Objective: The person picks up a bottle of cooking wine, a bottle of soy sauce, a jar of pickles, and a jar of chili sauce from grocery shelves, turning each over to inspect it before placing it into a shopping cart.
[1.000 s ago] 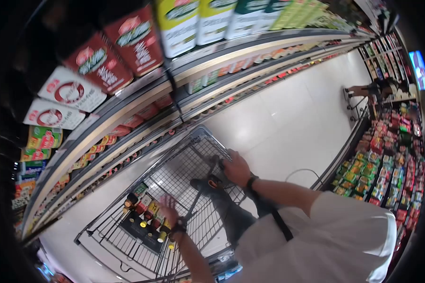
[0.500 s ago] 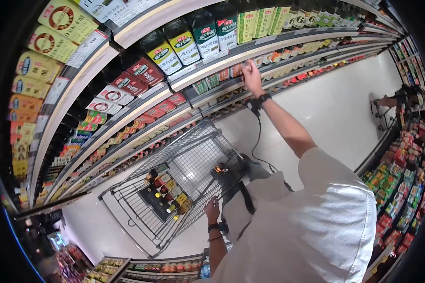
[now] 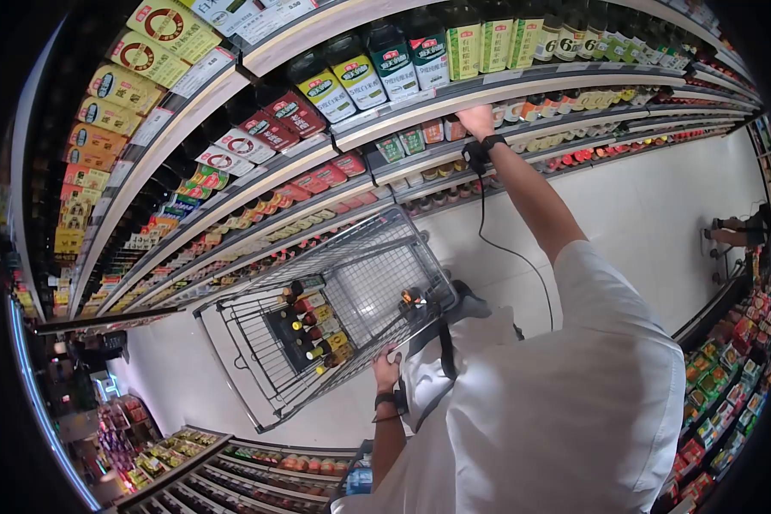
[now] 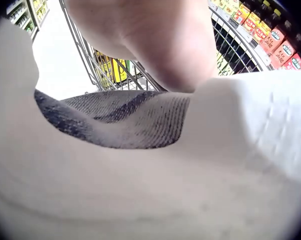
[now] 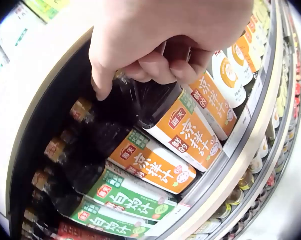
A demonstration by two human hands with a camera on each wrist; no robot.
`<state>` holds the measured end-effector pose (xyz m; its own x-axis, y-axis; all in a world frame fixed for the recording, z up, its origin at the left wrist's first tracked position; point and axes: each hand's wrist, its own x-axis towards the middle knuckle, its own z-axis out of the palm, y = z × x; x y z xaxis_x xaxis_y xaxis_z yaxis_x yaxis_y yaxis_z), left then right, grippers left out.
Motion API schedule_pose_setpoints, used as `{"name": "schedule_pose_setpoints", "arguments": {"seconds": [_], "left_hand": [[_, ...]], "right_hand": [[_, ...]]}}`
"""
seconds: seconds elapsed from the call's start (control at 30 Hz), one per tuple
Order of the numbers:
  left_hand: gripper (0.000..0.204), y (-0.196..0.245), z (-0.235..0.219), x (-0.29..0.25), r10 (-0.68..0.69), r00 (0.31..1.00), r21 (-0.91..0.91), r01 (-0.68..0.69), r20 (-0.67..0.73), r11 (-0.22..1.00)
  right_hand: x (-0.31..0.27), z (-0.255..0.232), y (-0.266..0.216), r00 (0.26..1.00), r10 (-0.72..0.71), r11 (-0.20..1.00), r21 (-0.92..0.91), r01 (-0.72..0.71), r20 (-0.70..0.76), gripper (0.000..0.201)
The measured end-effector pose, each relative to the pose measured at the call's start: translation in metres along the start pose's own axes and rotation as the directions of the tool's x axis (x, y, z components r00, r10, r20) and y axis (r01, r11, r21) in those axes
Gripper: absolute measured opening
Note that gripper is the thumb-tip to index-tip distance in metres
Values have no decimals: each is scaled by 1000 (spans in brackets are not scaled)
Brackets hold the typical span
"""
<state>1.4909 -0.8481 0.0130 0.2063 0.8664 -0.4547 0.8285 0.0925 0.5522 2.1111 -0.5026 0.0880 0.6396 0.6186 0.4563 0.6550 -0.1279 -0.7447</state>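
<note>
In the head view my right hand point(image 3: 476, 118) reaches into the shelf below the large vinegar bottles. The right wrist view shows that hand's thumb and curled fingers around the neck of a dark sauce bottle point(image 5: 183, 135) with an orange label. Identical orange-label bottles point(image 5: 153, 162) stand on either side of it. My left hand point(image 3: 386, 370) hangs loosely curled beside the near rim of the shopping cart point(image 3: 377, 287), with nothing visible in it. Its fingertips are hidden in the left wrist view, where a pale shirt fold covers the lower part.
Several bottles point(image 3: 319, 330) with yellow caps lie in the cart. Green-label bottles point(image 5: 123, 200) line the same shelf, and large vinegar bottles point(image 3: 358, 81) stand on the shelf above. A cable point(image 3: 522, 257) hangs from my right wrist. Packaged goods point(image 3: 728, 360) fill the display across the aisle.
My right hand has gone from the cart up to the shelf and has taken hold of the sauce bottle's neck. My left hand has drawn back from over the cart to its near side.
</note>
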Motion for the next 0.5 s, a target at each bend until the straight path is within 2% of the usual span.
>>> {"name": "schedule_pose_setpoints", "arguments": {"seconds": [0.1, 0.13, 0.23, 0.27, 0.37, 0.4, 0.43, 0.5], "left_hand": [[32, -5, 1, 4, -23, 999, -45, 24, 28, 999], [33, -10, 4, 5, -28, 999, -62, 29, 24, 998], [33, -2, 2, 4, -36, 999, 17, 35, 24, 999], [33, 1, 0, 2, -37, 999, 15, 37, 24, 999], [30, 3, -1, 3, -2, 1000, 32, 2, 24, 999], [32, 14, -7, 0, -15, 999, 94, 12, 34, 996], [32, 25, -16, 0, -17, 998, 34, 16, 54, 999], [33, 39, -29, 1, -22, 996, -93, 31, 91, 995]], "right_hand": [[-13, -39, -45, 933, 286, 958, -89, -273, 218, 43], [-16, -42, -47, 916, 324, 946, -106, -307, 238, 50], [-37, -52, -59, 972, 200, 971, -157, -179, 126, 48], [-47, -55, -59, 996, 42, 995, -89, -35, 84, 40], [-64, -72, -69, 943, 234, 927, 239, -290, 235, 32], [-69, -70, -64, 984, 132, 941, 296, -162, 119, 26], [-72, -72, -57, 981, 150, 915, 359, -184, 119, 27], [-77, -90, -66, 974, 195, 910, 347, -225, 119, 27]]}}
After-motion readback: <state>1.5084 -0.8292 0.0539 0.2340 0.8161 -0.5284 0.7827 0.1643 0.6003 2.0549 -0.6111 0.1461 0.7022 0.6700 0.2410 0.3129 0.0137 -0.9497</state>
